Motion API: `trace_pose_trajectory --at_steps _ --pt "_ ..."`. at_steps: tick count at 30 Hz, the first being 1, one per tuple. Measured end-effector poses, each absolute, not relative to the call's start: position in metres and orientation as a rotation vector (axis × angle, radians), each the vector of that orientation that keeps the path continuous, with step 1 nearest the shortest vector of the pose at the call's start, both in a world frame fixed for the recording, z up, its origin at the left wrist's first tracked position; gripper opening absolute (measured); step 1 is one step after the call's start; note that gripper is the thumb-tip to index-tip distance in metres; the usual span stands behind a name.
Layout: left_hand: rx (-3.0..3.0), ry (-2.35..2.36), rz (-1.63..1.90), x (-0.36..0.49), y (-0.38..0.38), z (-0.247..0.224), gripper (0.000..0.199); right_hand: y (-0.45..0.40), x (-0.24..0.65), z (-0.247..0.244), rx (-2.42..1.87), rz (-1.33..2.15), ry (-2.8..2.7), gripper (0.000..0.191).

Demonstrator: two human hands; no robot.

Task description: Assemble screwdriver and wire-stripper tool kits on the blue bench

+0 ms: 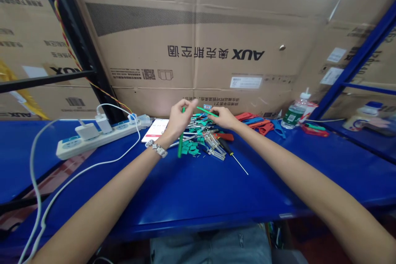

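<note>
Head view: the work looks under way rather than finished. The left hand (180,120) grasps a long green piece (180,144) that hangs down past the palm, and its fingertips lie near the tip of a second, slender green piece (206,110). The right hand (225,118) pinches that second piece by its other end, above the cluttered middle of the blue surface (173,189). Whether the two held pieces belong together, I cannot tell.

Under and beside the hands, small green parts (190,147) lie loose in a heap, so those are apparently not dealt with. Clear-handled tools (215,148) lie next to them, and a screwdriver with a black-and-yellow handle (225,146) rests unheld. Red and blue items (262,126) are grouped toward the right, near a bottle (292,116); nothing shows whether they are finished. No count of completed pieces can be made.
</note>
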State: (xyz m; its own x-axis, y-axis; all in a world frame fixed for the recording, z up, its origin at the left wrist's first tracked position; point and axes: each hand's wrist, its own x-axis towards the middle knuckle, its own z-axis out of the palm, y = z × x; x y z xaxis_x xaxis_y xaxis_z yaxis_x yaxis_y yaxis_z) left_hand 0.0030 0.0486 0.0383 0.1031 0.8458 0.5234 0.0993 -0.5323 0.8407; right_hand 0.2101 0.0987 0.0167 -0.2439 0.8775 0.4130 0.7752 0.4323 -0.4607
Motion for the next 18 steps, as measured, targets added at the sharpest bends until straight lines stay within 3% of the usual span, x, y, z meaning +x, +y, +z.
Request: trace_pose_trajectory --at_steps 3,7,13,18 --pt "2.349 1.345 1.112 -0.001 0.05 0.041 0.027 0.098 0.209 0.015 -1.361 0.282 -2.047 0.013" --pt "2.719 1.735 0.638 0.009 0.056 0.035 0.038 0.098 0.206 0.011 -1.306 0.4 -1.992 0.012" --pt "2.854 1.724 0.568 0.016 0.067 0.027 0.03 0.09 0.208 0.006 -1.14 0.738 -1.912 0.016" --pt "2.941 1.673 0.461 0.01 0.062 0.029 0.029 0.086 0.219 0.008 -1.06 1.002 -1.762 0.036"
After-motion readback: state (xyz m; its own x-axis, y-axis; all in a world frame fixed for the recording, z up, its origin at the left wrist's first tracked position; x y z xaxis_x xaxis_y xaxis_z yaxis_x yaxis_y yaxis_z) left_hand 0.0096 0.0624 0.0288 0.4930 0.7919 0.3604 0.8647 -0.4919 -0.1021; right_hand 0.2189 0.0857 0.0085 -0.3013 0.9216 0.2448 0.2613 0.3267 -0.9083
